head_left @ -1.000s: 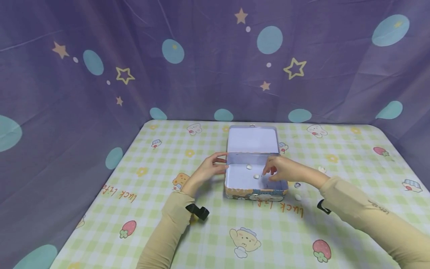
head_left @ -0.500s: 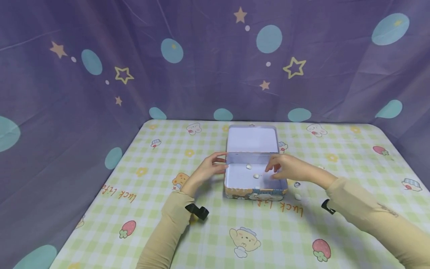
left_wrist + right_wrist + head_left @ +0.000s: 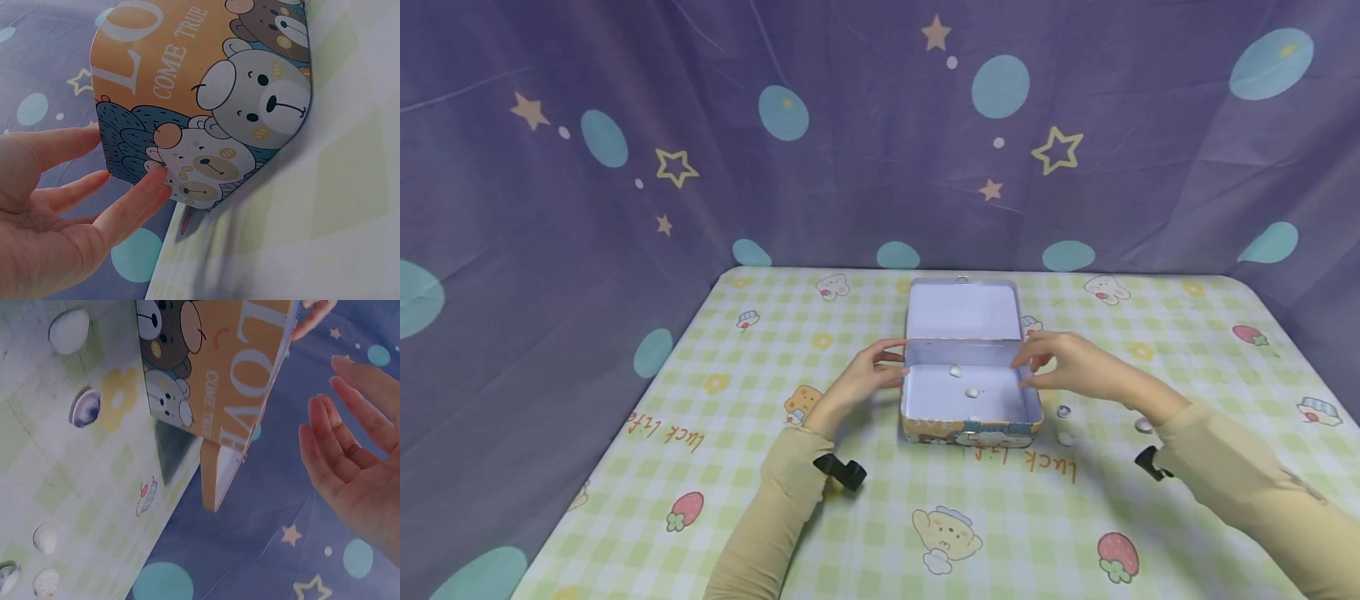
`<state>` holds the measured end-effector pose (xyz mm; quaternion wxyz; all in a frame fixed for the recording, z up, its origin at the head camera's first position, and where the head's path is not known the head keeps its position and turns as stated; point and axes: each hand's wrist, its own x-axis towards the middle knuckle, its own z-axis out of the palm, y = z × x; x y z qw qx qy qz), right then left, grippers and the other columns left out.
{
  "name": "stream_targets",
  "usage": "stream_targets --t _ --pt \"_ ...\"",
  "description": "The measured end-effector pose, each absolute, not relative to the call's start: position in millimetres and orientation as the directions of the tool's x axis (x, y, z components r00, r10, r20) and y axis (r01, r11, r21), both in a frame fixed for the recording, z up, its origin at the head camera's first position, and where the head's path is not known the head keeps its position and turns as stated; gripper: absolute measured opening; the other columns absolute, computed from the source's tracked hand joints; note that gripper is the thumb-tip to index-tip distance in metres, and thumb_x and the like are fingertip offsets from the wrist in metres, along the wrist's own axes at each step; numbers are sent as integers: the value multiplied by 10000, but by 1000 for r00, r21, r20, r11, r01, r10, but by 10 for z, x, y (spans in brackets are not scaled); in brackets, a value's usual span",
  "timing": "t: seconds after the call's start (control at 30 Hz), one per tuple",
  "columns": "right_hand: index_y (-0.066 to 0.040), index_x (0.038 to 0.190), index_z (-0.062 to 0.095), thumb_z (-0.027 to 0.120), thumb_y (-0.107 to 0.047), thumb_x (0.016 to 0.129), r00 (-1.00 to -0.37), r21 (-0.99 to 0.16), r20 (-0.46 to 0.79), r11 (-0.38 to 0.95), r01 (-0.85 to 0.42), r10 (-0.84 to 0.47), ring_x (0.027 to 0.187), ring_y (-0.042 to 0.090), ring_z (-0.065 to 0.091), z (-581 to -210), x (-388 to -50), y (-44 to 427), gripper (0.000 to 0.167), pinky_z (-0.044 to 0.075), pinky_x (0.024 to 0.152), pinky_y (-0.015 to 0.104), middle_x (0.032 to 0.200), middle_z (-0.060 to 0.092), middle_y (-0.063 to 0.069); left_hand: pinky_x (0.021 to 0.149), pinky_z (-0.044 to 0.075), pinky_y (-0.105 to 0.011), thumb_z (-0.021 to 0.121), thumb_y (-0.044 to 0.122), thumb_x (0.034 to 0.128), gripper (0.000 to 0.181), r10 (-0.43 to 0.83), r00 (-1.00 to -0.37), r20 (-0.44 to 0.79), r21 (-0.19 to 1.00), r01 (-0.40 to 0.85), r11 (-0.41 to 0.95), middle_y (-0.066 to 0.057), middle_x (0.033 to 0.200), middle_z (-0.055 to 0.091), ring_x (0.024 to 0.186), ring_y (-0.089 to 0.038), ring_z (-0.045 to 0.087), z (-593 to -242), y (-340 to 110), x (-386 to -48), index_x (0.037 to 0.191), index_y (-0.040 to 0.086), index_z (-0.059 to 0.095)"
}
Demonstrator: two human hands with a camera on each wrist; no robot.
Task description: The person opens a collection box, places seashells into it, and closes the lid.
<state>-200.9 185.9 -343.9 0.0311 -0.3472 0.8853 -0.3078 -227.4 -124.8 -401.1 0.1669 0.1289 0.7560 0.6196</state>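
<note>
A hinged tin box point(image 3: 965, 435) with printed bears stands with its lid point(image 3: 964, 308) raised. Two small pale seashells, one farther back point(image 3: 956, 372) and one nearer point(image 3: 972, 392), lie on its white floor. My left hand point(image 3: 871, 375) touches the box's left side with extended fingers; the left wrist view shows the fingertips point(image 3: 153, 178) against the printed wall. Over the box's right edge hovers my right hand point(image 3: 1067, 367), its fingers point(image 3: 322, 425) parted and holding nothing in the right wrist view.
Right of the box, several shells lie on the checked tablecloth, among them a purple-tinged shell point(image 3: 85, 407), a white shell point(image 3: 70, 331) and a ridged shell point(image 3: 47, 582). A purple patterned curtain point(image 3: 865, 167) hangs behind the table.
My right hand has moved up and right, from inside the box to its right edge. The left hand, box and two shells inside stay put; another shell shows near my right wrist.
</note>
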Motion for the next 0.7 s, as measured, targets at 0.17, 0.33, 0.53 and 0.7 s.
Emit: stream_targets --t 0.17,0.33,0.53,0.7 --pt "-71 901 671 699 -34 727 -750 -554 252 544 -630 -612 754 159 580 -3467 -1990 1967 180 527 675 292 893 612 -18 800 533 -310 566 -1 835 507 394 -915 -87 980 -8 198 -276 1208 434 1009 -349 536 -4004 -1248 -2269 1310 15 387" --pt "-56 905 673 701 -20 719 -771 -560 283 554 -616 -571 722 86 558 -3526 -1966 2064 191 529 672 256 853 608 -46 802 532 -315 565 0 836 509 399 -913 -84 981 -6 194 -275 1210 431 1012 -348 534 -3999 -1248 -2262 1311 14 383" --pt "-105 910 669 694 -80 749 -816 -594 256 582 -555 -518 712 40 535 -3602 -1914 2179 164 524 639 252 857 606 -58 809 530 -325 557 6 843 505 402 -911 -86 982 -11 187 -273 1213 425 1020 -345 528 -3993 -1247 -2255 1314 16 376" --pt "-106 914 669 685 -110 765 -839 -610 235 597 -521 -491 701 13 533 -3690 -1904 2247 149 535 678 262 862 614 -53 809 530 -321 562 14 844 506 400 -912 -91 980 -12 198 -278 1214 424 1019 -346 531 -3993 -1248 -2259 1315 15 377"
